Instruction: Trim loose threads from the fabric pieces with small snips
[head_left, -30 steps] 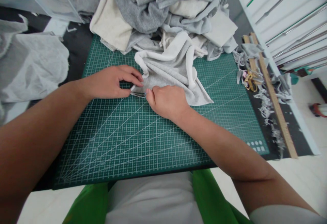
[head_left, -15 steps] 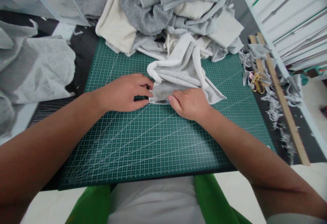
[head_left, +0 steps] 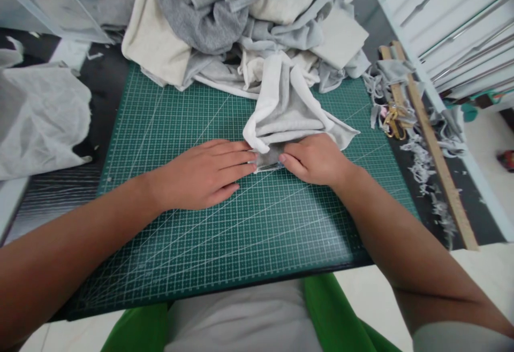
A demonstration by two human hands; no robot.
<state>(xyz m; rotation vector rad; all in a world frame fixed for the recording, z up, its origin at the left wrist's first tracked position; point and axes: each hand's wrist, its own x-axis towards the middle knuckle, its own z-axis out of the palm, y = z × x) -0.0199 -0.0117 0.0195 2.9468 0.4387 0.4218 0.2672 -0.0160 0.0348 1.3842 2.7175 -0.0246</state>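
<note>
Grey fabric piece (head_left: pixel 287 111) now bunched tighter on the green cutting mat (head_left: pixel 168 127). Left hand (head_left: pixel 204 173) has flattened, fingers spread beside its edge; right hand (head_left: pixel 315 158) pinches that edge, small tool barely visible. Folding looks underway.

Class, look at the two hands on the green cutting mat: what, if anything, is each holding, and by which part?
The right hand pinches the near edge of the crumpled grey fleece cloth. The left hand lies flat, fingertips touching that edge, gripping nothing.

Two hands, left hand (head_left: pixel 201 173) and right hand (head_left: pixel 317 158), one cutting mat (head_left: pixel 225 223), two wooden rulers (head_left: pixel 436 148).
</note>
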